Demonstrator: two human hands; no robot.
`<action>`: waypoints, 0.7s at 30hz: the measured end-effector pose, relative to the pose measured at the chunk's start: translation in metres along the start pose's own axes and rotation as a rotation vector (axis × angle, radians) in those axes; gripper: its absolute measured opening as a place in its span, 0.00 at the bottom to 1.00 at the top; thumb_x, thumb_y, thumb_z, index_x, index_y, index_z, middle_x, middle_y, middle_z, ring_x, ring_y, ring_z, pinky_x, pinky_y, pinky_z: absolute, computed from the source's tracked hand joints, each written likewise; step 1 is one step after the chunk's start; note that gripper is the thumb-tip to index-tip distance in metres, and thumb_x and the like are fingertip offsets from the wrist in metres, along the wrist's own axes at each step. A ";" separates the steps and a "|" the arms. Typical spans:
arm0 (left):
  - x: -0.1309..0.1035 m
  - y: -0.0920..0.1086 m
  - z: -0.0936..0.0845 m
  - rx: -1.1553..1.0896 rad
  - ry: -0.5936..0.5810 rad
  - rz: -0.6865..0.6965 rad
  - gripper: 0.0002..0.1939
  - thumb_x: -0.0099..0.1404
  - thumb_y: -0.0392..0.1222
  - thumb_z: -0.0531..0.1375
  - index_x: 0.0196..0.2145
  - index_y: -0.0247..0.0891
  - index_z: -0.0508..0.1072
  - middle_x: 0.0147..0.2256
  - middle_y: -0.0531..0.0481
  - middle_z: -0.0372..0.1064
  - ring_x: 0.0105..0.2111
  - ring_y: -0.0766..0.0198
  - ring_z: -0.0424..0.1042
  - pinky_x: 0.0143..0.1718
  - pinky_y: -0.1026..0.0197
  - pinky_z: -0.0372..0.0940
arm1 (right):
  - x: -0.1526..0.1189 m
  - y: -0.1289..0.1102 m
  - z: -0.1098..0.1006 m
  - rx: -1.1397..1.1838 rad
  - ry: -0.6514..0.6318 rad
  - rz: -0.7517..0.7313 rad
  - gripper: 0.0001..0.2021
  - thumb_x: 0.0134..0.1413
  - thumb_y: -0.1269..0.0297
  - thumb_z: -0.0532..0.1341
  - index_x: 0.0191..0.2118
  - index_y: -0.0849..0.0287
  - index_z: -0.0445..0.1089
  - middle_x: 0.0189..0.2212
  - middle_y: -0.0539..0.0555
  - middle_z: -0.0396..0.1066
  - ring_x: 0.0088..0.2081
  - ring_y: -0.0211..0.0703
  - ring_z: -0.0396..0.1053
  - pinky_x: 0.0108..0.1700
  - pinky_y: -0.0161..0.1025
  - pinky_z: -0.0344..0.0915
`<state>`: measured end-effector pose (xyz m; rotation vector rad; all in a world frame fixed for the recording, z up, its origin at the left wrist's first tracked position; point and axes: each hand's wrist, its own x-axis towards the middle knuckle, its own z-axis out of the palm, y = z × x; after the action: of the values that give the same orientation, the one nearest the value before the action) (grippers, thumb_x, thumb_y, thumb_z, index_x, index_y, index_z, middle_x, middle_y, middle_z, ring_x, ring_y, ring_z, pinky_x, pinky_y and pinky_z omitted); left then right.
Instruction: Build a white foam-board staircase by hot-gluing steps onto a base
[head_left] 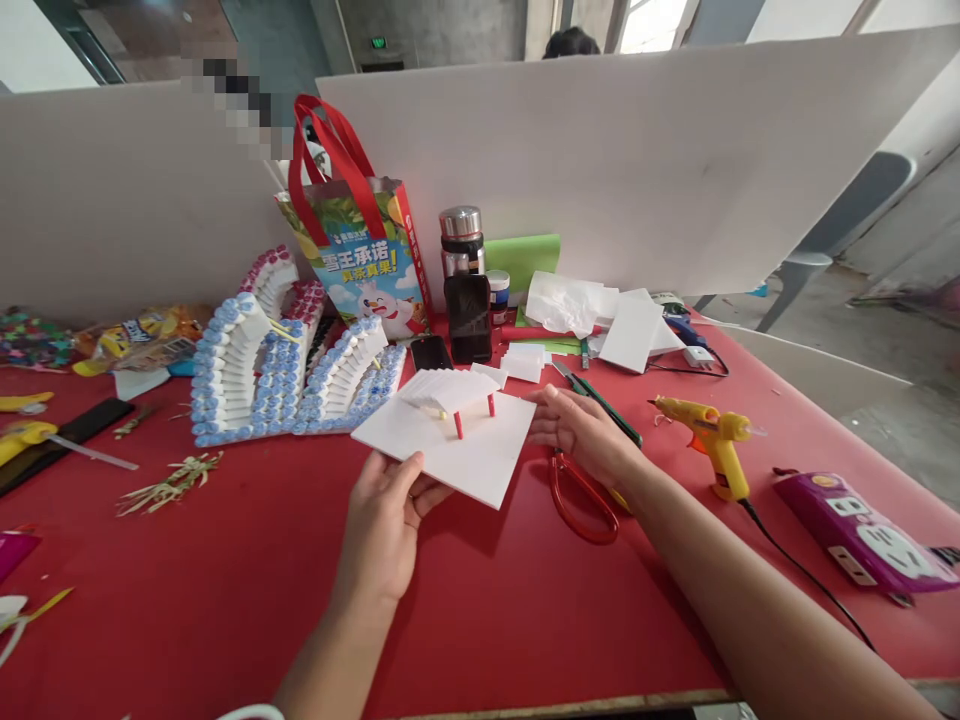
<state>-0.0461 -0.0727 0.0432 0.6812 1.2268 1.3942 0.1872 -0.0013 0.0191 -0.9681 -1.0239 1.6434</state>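
A square white foam board (472, 465) is held tilted above the red table. On it stands a small model with a white pleated roof (450, 388) on short red posts (458, 425). My left hand (390, 515) grips the board's front left edge, thumb on top and fingers underneath. At the right corner, my right hand (577, 430) has its fingers stretched out toward the board, the fingertips at its edge; whether they bear any weight I cannot tell. Red-handled scissors (581, 510) and a green utility knife (607, 408) lie beside and beneath the right hand.
A yellow glue gun (709, 435) and a purple power strip (862, 535) lie right on the red table (480, 620). Blue-and-white folded pieces (240, 385), a gift bag (367, 255), a steel flask (461, 235) and a black phone (469, 320) stand behind. Dried stalks (172, 482) lie left.
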 end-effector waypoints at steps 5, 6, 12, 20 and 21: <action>-0.007 -0.015 0.019 -0.060 0.085 0.008 0.18 0.63 0.45 0.67 0.49 0.43 0.69 0.47 0.50 0.75 0.45 0.61 0.77 0.40 0.61 0.75 | -0.003 0.002 0.005 0.120 -0.042 0.090 0.22 0.56 0.55 0.70 0.52 0.61 0.69 0.40 0.62 0.80 0.37 0.51 0.80 0.41 0.48 0.77; -0.007 -0.017 0.021 -0.060 0.088 0.009 0.18 0.63 0.45 0.67 0.49 0.44 0.69 0.47 0.50 0.75 0.46 0.60 0.76 0.41 0.60 0.75 | -0.003 0.003 0.005 0.149 -0.042 0.088 0.22 0.56 0.57 0.70 0.53 0.61 0.69 0.41 0.62 0.80 0.38 0.50 0.80 0.42 0.48 0.77; -0.006 -0.016 0.037 -0.084 0.114 0.010 0.19 0.62 0.42 0.67 0.49 0.46 0.66 0.52 0.48 0.73 0.51 0.55 0.75 0.45 0.54 0.76 | 0.000 0.007 0.003 0.220 -0.142 0.168 0.22 0.54 0.63 0.71 0.54 0.60 0.71 0.46 0.62 0.80 0.41 0.50 0.80 0.45 0.47 0.77; -0.019 -0.018 0.030 0.180 -0.039 0.004 0.19 0.60 0.43 0.66 0.49 0.44 0.72 0.47 0.45 0.75 0.40 0.56 0.77 0.35 0.55 0.75 | 0.003 0.011 -0.002 0.205 -0.040 0.144 0.21 0.50 0.59 0.72 0.50 0.60 0.76 0.40 0.60 0.81 0.41 0.53 0.80 0.43 0.46 0.76; -0.018 -0.019 0.017 0.297 -0.076 -0.011 0.14 0.60 0.44 0.65 0.44 0.41 0.74 0.42 0.45 0.77 0.32 0.58 0.76 0.32 0.55 0.74 | 0.004 0.010 -0.004 0.187 -0.007 0.134 0.21 0.50 0.57 0.72 0.50 0.60 0.77 0.39 0.60 0.81 0.40 0.53 0.80 0.42 0.46 0.76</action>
<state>-0.0201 -0.0878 0.0347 0.9218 1.3889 1.1759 0.1870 0.0011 0.0083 -0.9229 -0.8072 1.8183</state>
